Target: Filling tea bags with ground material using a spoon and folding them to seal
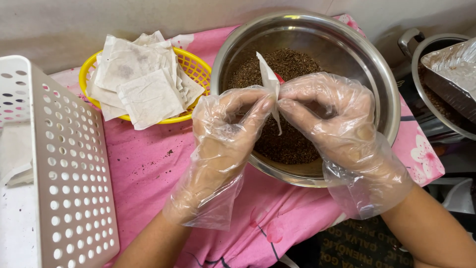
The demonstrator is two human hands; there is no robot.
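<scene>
Both my hands wear loose clear plastic gloves and meet over a large steel bowl (pixel 382 84) of dark brown granules (pixel 290 67). My left hand (pixel 223 144) and my right hand (pixel 337 124) pinch a small white filter sachet (pixel 270 79) between thumbs and fingertips, holding it edge-on above the granules. A bit of something red shows just behind the sachet, by my right fingers; I cannot tell what it is.
A yellow mesh basket (pixel 193 64) at the back holds a heap of white sachets (pixel 141 79). A white perforated plastic crate (pixel 74 173) stands at the left. A pot with a foil tray (pixel 451 69) sits at the right. A pink flowered cloth (pixel 148 173) covers the table.
</scene>
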